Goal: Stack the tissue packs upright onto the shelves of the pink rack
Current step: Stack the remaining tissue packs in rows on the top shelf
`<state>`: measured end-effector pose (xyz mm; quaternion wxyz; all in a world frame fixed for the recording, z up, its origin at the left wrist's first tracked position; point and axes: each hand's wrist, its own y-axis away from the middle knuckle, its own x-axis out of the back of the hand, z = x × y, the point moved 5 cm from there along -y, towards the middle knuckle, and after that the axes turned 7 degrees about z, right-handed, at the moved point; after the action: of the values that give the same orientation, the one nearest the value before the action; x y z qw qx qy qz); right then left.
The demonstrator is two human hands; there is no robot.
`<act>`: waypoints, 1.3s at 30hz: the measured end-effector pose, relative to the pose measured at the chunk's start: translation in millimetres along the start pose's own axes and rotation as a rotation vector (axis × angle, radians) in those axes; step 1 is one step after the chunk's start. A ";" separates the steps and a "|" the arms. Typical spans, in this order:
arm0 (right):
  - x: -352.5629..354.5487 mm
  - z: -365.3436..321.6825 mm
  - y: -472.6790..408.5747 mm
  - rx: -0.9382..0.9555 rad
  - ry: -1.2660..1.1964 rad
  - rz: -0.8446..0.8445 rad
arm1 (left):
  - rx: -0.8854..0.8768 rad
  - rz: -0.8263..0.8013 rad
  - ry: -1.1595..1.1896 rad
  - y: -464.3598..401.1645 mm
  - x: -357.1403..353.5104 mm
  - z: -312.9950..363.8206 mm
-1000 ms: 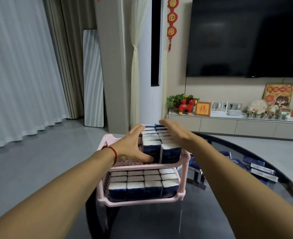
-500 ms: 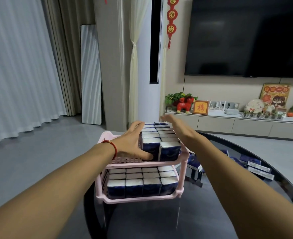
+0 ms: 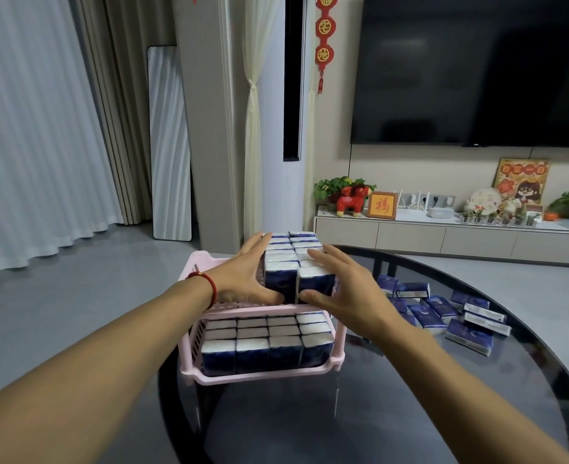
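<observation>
A pink two-shelf rack (image 3: 259,375) stands on the dark round glass table (image 3: 393,413). Its lower shelf is packed with upright blue-and-white tissue packs (image 3: 266,343). On the upper shelf two rows of upright packs (image 3: 291,259) run front to back. My left hand (image 3: 246,274), with a red bracelet at the wrist, lies flat against the left side of those rows, fingers straight. My right hand (image 3: 343,289) presses on the right side and top of the rows with its fingers spread. The left part of the upper shelf shows bare pink.
Several loose tissue packs (image 3: 444,313) lie flat on the table to the right of the rack. Behind stand a low TV cabinet (image 3: 444,236) with ornaments, a wall TV (image 3: 477,68), a curtain and a white panel leaning on the wall.
My right hand has drawn back from the far end of the upper rows toward their front right side. The left hand stays against the left side. The view shifted slightly.
</observation>
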<state>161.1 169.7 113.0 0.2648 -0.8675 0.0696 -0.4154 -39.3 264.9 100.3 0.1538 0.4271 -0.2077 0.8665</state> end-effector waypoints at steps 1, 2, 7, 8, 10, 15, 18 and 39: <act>0.6 0.5 0.2 -0.006 0.000 0.012 | -0.007 0.009 0.001 -0.4 -0.3 -0.5; 2.0 0.1 0.4 -0.003 0.011 0.017 | -0.010 0.014 0.004 -0.9 -0.5 -1.0; 3.2 -4.3 -0.4 0.036 0.062 0.007 | 0.004 0.023 0.054 -0.9 -1.1 -3.7; 2.2 -3.6 -0.8 0.032 0.068 0.006 | 0.008 0.022 0.062 -0.4 -1.1 -4.1; 0.8 -0.9 -1.4 0.015 0.066 0.002 | 0.015 0.017 0.080 1.5 -0.8 -4.3; 5.4 1.9 6.9 -0.011 -0.043 0.009 | 0.052 0.019 0.098 12.5 3.3 8.2; 17.1 12.7 21.8 -0.060 -0.105 0.079 | 0.108 -0.016 0.109 29.1 13.2 24.6; -18.4 181.4 83.0 -0.455 0.685 -0.020 | -0.295 -0.004 0.083 117.1 -158.0 97.2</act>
<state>294.9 178.3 -35.8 0.0236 -0.7162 0.2355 -0.6566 67.3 101.6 -0.1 0.2250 0.3639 -0.3256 0.8431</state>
